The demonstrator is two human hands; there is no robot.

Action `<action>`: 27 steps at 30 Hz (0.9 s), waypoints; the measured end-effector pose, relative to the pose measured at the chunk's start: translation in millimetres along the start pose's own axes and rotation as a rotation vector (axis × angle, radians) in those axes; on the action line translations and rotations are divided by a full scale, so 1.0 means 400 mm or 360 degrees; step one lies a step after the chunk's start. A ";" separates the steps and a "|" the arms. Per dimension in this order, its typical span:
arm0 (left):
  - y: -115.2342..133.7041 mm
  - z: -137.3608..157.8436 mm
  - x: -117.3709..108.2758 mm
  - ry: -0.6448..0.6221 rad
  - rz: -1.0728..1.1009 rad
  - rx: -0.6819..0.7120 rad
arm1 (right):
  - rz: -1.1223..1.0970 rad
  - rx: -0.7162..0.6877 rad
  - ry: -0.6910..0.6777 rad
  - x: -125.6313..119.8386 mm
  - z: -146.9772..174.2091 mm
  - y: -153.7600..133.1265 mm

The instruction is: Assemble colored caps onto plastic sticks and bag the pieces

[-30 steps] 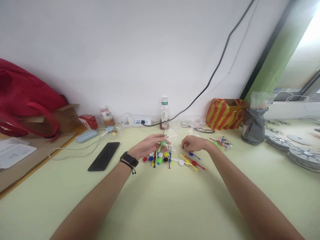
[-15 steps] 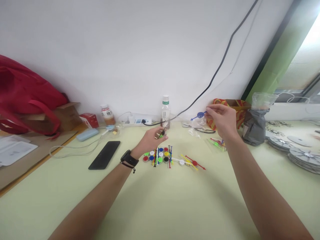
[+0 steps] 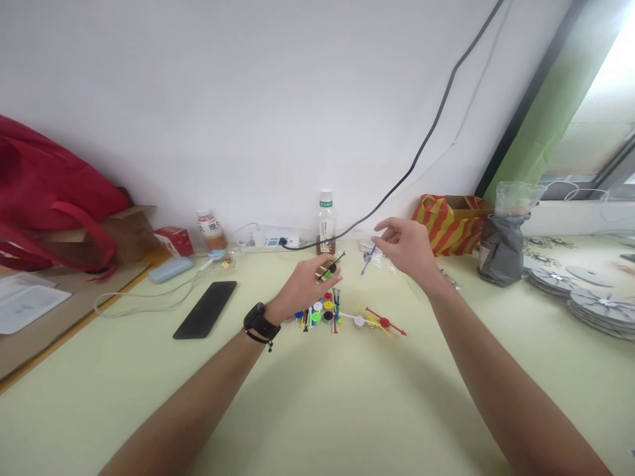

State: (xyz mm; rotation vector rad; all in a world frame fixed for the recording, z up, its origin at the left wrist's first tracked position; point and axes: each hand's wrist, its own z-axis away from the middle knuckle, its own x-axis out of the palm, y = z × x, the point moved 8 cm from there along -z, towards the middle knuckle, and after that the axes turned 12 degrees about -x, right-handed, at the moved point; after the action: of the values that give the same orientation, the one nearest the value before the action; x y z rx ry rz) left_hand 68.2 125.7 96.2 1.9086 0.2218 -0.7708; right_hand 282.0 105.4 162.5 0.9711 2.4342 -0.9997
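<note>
My left hand, in the middle above the table, is closed on a black arrow spinner; some green shows beside it between the fingers. To the right, my right hand pinches a blue arrow spinner, its pointer slanting down to the left. Below my left hand lie coloured round bases in rows, with several thin arrows across them. At their right, a white arrow spinner, a yellow one and a red one lie on the table. My left wrist and palm cover part of the rows.
A black phone lies at left. Behind stand two bottles, one clear, and a power strip with a cable. A striped bag, a grey bag and stacked discs stand at right; a red bag is far left.
My right hand has moved left and slightly down with the blue arrow spinner, closer to my left hand. My left hand has shifted a little right, and the black arrow shows more.
</note>
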 end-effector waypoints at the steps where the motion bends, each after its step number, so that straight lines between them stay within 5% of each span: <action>1: 0.000 -0.001 -0.004 0.0005 -0.0014 0.0007 | 0.0023 0.0008 -0.0043 0.004 -0.001 0.006; 5: -0.012 -0.006 -0.022 -0.0002 -0.0042 0.0001 | 0.0198 0.0122 -0.0304 0.026 -0.001 0.056; 11: -0.037 -0.015 -0.046 -0.0013 0.0075 -0.0078 | 0.0011 0.0153 -0.1660 0.201 0.126 0.114; 15: -0.043 -0.017 -0.048 -0.0042 0.0135 -0.0094 | -0.0241 0.0258 -0.2108 0.277 0.211 0.106; 21: -0.034 -0.013 -0.051 -0.0056 0.0107 -0.0091 | -0.0268 0.0276 -0.1929 0.249 0.175 0.136; 27: -0.009 -0.009 -0.056 -0.0083 -0.0014 -0.0057 | -0.0189 0.0208 -0.1190 0.085 0.062 0.149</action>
State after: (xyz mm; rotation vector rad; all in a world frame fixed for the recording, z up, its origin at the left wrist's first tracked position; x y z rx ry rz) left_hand 50.6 134.5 108.1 1.8524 0.2105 -0.8163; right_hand 300.8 134.6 98.1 0.3737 1.8242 -1.2866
